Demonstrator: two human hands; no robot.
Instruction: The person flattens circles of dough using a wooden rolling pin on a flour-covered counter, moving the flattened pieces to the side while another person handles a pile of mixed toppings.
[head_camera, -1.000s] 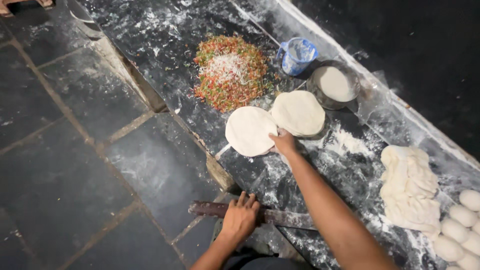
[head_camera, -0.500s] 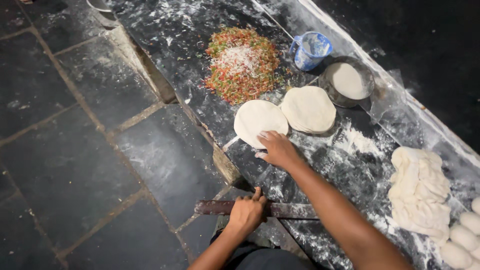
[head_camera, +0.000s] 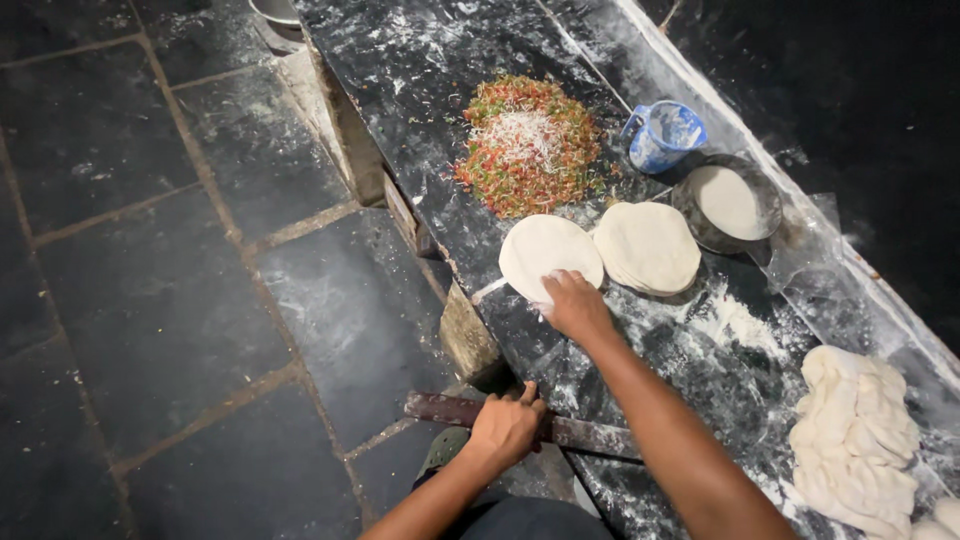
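Right hand (head_camera: 575, 305) laid palm-down, fingers spread flat, on the near edge of the thin round disc of pale rolled dough (head_camera: 548, 256), pressing on it rather than gripping. Left hand (head_camera: 506, 428) wrapped tight around the dark, flour-smeared wooden rolling pin (head_camera: 590, 435), lying across the near edge of the long black flour-dusted stone surface (head_camera: 420, 70), well nearer the body than the disc. Hands well apart, one on the disc, one clamped on the pin. Disc itself flat on the surface, close to its left edge. Just right of the disc and touching or nearly touching it, a stack of similar round dough sheets (head_camera: 648, 246). Beyond the disc, close to its far rim, a heap of chopped red, green and orange vegetable filling topped with white shreds (head_camera: 528, 142). Further right of the disc, past the stack, a round dark metal bowl of white flour (head_camera: 728, 200), and beyond that bowl a blue and white mug (head_camera: 664, 134). Loose spilled flour (head_camera: 735, 325) to the right of the disc, nearer the body than the stack. Far right of the disc, a crumpled pile of white dough sheets (head_camera: 855, 440). Left of the disc, below the surface, grey stone tile floor (head_camera: 150, 300)
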